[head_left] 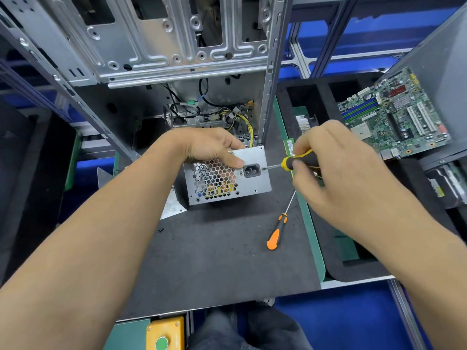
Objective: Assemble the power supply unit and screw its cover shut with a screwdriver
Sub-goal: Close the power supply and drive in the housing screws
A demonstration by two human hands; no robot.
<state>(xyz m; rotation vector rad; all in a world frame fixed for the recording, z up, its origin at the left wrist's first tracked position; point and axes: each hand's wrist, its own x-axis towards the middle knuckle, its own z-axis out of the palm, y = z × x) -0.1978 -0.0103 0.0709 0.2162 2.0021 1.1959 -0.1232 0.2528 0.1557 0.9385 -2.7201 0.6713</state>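
A silver power supply unit [255, 181] with a honeycomb grille and a black power socket stands on the dark mat [222, 248] in front of an open computer case. My left hand [212, 147] grips its top edge, thumb on the front face. My right hand [336, 168] holds a yellow-and-black screwdriver [297, 161]; its tip meets a screw just right of the socket. A second, orange-handled screwdriver [276, 232] lies on the mat below.
The metal computer case [156, 46] rises behind the unit, with cables inside. A motherboard [394, 114] leans in a black foam tray [336, 269] at right. A small black screw [160, 229] lies on the mat. A yellow button box [165, 334] sits at the near edge.
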